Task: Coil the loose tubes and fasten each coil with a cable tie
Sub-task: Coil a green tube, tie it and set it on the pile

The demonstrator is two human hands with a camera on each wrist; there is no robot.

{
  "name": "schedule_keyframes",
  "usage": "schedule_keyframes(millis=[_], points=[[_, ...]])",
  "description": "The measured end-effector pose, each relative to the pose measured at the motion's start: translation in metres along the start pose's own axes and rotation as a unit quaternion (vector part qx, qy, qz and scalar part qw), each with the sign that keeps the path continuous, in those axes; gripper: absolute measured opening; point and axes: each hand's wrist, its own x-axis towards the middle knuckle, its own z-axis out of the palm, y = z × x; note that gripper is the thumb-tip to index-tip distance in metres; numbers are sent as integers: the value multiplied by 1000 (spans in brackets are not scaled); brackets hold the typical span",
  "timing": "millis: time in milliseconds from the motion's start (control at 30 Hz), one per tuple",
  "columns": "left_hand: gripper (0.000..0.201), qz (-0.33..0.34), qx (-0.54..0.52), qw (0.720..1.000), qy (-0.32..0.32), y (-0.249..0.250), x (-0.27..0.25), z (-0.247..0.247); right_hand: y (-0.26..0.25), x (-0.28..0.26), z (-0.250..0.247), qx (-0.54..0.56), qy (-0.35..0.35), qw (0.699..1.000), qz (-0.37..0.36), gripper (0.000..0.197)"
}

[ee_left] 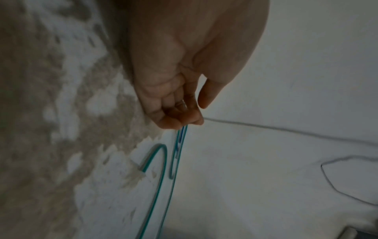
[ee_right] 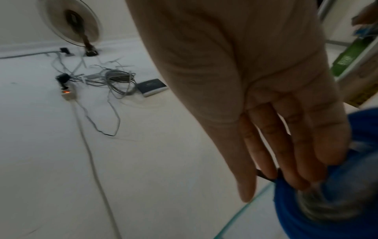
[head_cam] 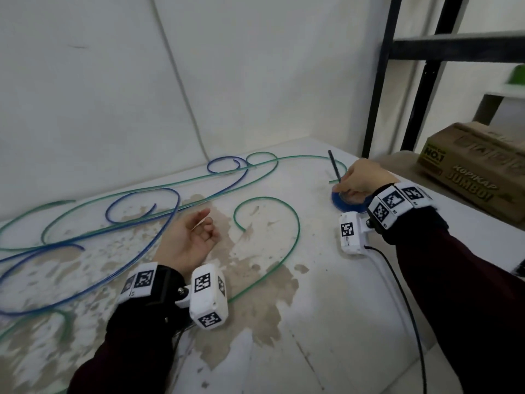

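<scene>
Tubes had reached neither hand, so the coiling looked unstarted. The right hand [head_cam: 360,180] pinched one black cable tie [head_cam: 334,166] that stood up from its fingertips, right above a round blue dish [head_cam: 349,204] near the far right of the worktop [head_cam: 326,308]. What else the dish held was too blurred to tell. The left hand [head_cam: 187,240] lay palm up, fingers loosely curled, and seemed to hold nothing. The nearest tubes ran just beyond its fingertips.

Outward from the hands, green tubes [head_cam: 295,223] and blue tubes [head_cam: 173,211] sprawled in wide open loops over the left and middle of the worktop, crossing each other and running off the left edge. No finished coil and no fastened tie showed anywhere. By my judgement all the work remained: gathering each tube, winding it and cinching it.

The count was two hands, one tie in view, one dish and two tube colours. The number of separate lengths could not be settled, since they overlapped and left the picture. One cardboard box [head_cam: 477,177] sat past the right edge, beside one black rack [head_cam: 380,81].
</scene>
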Motion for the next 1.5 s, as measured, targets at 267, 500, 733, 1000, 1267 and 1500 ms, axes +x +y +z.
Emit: schedule_keyframes(millis=[267, 500, 733, 1000, 1267, 1500], points=[[22, 10, 28, 1000, -2, -1, -1, 0, -90, -23, 52, 26, -128, 979, -156, 26], [21, 2, 5, 1000, -10, -1, 0, -2, -118, 0, 78, -121, -138, 976, -120, 29], [20, -1, 27, 1000, -8, 0, 1, -2, -92, 17, 83, -176, -96, 972, -120, 45], [10, 71, 331, 938, -68, 53, -32, 9, -151, -31, 70, 210, -214, 931, -208, 20], [23, 375, 348, 858, -47, 140, -98, 18, -223, -101, 47, 371, -215, 824, -371, 34], [20, 460, 205, 860, -79, 153, -113, 12, -259, -121, 56, 495, -250, 738, -385, 26]])
